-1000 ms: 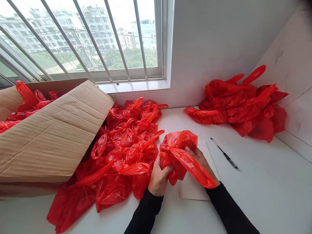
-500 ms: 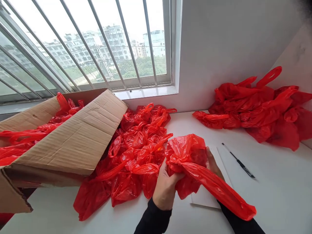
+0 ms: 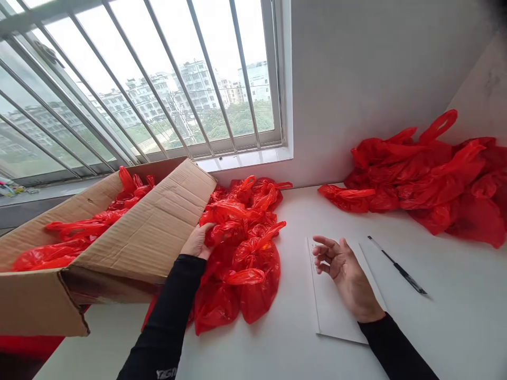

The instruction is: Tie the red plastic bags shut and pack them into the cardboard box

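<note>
My left hand [image 3: 197, 241] reaches left and grips a tied red plastic bag [image 3: 224, 221] at the near edge of a heap of red bags [image 3: 245, 253] beside the cardboard box flap [image 3: 150, 237]. My right hand [image 3: 344, 274] hovers over a white sheet of paper [image 3: 330, 311], palm turned left. Its fingers are loosely curled and apart, and nothing is in them.
An open cardboard box [image 3: 39, 301] at the left holds more red bags [image 3: 79, 232]. Another pile of red bags [image 3: 428, 179] lies at the back right against the wall. A black pen [image 3: 398, 266] lies right of the paper. A barred window [image 3: 150, 79] is behind.
Both hands held one red bag a second ago. The right hand has let go and is now empty. The left hand has carried the bag left to the heap by the box.
</note>
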### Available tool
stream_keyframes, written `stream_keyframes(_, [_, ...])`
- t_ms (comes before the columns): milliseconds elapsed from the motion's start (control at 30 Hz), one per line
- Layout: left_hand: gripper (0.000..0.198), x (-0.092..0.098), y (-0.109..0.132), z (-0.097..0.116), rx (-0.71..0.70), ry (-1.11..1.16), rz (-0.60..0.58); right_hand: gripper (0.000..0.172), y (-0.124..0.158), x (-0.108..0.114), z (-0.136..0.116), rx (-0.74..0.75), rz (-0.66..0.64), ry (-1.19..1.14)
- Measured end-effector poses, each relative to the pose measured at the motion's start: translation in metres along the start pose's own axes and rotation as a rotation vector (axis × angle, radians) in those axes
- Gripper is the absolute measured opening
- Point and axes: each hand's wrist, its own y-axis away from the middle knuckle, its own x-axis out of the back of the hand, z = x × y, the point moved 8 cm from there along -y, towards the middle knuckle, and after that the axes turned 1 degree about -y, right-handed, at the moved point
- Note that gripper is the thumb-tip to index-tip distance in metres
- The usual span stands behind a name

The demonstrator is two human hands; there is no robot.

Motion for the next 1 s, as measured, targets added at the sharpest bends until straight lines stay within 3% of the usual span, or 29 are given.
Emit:
stream_keyframes(100, [0.042,0.025,-0.001,-0.011,-0.129,-0.157,0.129,0.055,-0.001,-0.001,-0.001,0.002,0.004,0.002])
stream_keyframes(200, [0.065,0.028,0.03,-0.025,-0.318,-0.37,0.202,0.053,-0.001,-0.001,0.001,-0.004,0.016,0.006])
stream_keyframes(300, [0.055,-0.002,0.053,-0.02,-0.576,-0.657,0.093,0.052,-0.001,-0.001,0.003,-0.003,0.008,0.015])
stream_keyframes(400, [0.042,-0.031,0.035,-0.005,-0.718,-0.957,-0.013,0.053,-0.001,-0.001,0.005,-0.001,0.001,0.034])
stream_keyframes(500, [0.032,-0.037,-0.01,0.0,-0.695,-1.212,-0.052,0.052,-0.001,0.0,0.005,-0.008,0.005,0.04])
stream_keyframes(600, [0.031,-0.028,-0.041,-0.006,-0.639,-1.395,-0.025,0.051,-0.001,0.001,0.005,-0.002,0.01,0.04])
stream_keyframes(833, [0.066,-0.004,-0.046,-0.028,-0.532,-1.524,0.217,0.051,-0.002,-0.001,0.006,-0.019,0.005,0.07])
stream_keyframes(1000, [0.045,0.011,-0.059,-0.026,-0.393,-1.547,0.277,0.051,-0.001,-0.002,0.005,-0.017,0.005,0.093])
